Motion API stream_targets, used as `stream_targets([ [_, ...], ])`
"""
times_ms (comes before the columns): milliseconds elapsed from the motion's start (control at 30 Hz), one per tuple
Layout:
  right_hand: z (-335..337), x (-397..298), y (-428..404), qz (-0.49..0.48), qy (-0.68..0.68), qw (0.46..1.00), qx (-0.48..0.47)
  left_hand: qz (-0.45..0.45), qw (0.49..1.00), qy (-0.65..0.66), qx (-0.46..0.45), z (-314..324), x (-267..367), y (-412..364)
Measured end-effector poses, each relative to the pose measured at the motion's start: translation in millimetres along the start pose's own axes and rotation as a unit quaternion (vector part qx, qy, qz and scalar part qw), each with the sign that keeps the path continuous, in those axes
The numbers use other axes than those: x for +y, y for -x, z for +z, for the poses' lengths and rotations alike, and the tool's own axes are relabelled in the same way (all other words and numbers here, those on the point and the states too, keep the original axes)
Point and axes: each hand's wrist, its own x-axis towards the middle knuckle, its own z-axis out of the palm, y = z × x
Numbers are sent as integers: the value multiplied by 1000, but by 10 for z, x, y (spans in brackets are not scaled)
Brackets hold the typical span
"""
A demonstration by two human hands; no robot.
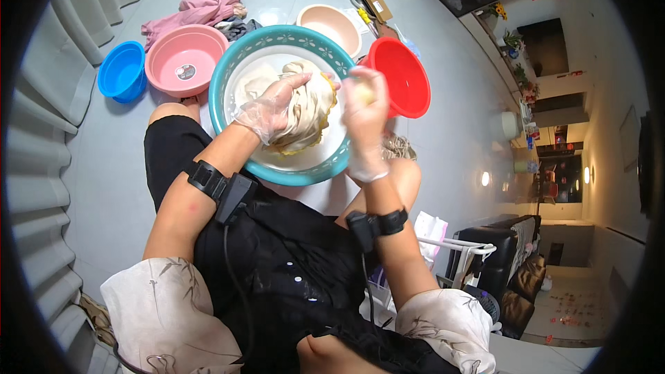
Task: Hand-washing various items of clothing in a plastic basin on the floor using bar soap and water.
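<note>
My left hand point(273, 101), in a clear plastic glove, grips a bunched, wet-looking cream cloth point(306, 106) above the teal basin point(231, 163). A yellow scalloped edge point(331, 114) shows along the cloth's right side and bottom; whether it is trim or a separate thing beneath is unclear. My right hand point(368, 104), gloved too and blurred, is raised over the basin's right rim. Its fingers curl around a pale yellow lump point(365, 92), possibly a bar of soap. More pale fabric point(254, 84) lies in the basin's white interior, left of the held cloth.
Left of the teal basin stand a pink basin point(169, 75) and a blue basin point(120, 70). A red bucket point(408, 78) stands close on the right, with a beige basin point(332, 23) behind. Pink clothing point(208, 2) lies on the floor. A white-framed cart point(462, 244) is near my right elbow.
</note>
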Motion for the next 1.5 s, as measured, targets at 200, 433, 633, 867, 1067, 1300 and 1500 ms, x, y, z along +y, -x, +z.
stream_targets([
  [200,450,-212,276,-335,307,885,-100,85,971,-12,-223,-105,-226,-22],
  [433,576,-127,-161,-301,400,864,-53,80,989,11,-121,-122,-161,-67],
  [633,306,502,-582,85,41,977,-193,17,996,6,-93,-67,-115,-128],
  [867,-122,194,-172,191,-199,960,42,27,992,88,-82,-181,-19,-131],
  [1067,446,212,347,-227,192,955,11,171,975,-100,-105,-102,-283,-195],
  [1300,445,358,75,-212,349,912,39,116,992,-45,10,-109,-200,-188],
  [1500,360,752,-137,38,144,981,127,79,994,-61,39,-120,-160,-201],
])
